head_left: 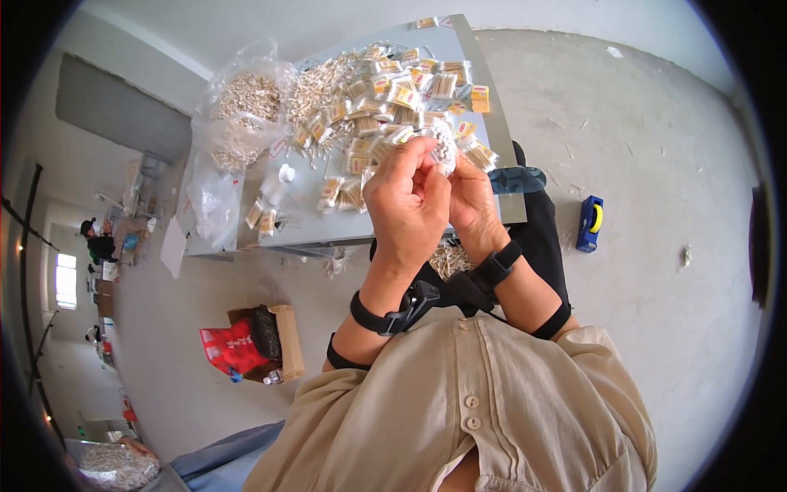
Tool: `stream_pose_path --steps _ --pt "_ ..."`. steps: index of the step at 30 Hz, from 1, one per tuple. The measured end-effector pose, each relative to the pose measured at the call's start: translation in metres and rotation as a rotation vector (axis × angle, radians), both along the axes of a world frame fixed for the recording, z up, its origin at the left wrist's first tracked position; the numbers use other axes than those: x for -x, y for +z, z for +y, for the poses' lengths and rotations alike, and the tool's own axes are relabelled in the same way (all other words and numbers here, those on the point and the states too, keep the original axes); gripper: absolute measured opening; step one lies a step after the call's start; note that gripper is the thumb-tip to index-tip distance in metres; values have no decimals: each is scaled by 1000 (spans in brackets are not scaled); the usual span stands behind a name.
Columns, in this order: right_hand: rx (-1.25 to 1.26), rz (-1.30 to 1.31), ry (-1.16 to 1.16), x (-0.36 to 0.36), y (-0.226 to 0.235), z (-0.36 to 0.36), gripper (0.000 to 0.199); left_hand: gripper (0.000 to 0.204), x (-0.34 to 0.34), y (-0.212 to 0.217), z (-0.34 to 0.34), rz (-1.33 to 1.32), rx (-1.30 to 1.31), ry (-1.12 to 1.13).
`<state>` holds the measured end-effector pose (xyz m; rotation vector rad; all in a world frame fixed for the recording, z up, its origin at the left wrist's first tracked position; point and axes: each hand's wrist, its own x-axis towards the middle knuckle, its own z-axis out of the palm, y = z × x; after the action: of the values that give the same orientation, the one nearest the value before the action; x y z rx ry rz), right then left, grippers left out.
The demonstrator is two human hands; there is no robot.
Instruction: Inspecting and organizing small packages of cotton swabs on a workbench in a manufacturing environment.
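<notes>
Where both hands (pixel 408 197) meet, swabs (pixel 443 148) apparently sit between.

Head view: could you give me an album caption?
Left hand and right hand hold a bundle of white-tipped swabs over a table heaped with swab packets.

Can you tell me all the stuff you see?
Table: one, grey, top middle
Packets: many, clear and yellow, on table
Loose swabs: too many to count, pale, on table
Clear bags: several, see-through, table's left and lower left corner
Jar: one, white, on table
Tape dispenser: one, blue and yellow, floor right
Box: one, brown, floor left
Red bag: one, red, at box
Held swabs: one bundle, white, over table
Shirt: one, tan, bottom
Left hand: one, bare, holding bundle
Right hand: one, bare, holding bundle
</notes>
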<state>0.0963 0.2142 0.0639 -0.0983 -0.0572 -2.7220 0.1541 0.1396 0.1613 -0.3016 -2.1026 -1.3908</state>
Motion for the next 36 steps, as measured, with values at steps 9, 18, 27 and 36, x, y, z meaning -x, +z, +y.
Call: stream_pose_path --steps 9,18,27,36 --pt "4 70 -7 -1 1 4 32 19 -2 12 1 96 235 105" --pt "-312 -31 -252 2 14 7 5 12 10 1 -19 47 248 91" --pt "-946 327 -846 -19 61 11 8 13 30 -40 -53 -332 -845 -411" --pt "-1249 823 -1351 -42 88 16 31 39 38 -67 -53 -153 -1137 -698"
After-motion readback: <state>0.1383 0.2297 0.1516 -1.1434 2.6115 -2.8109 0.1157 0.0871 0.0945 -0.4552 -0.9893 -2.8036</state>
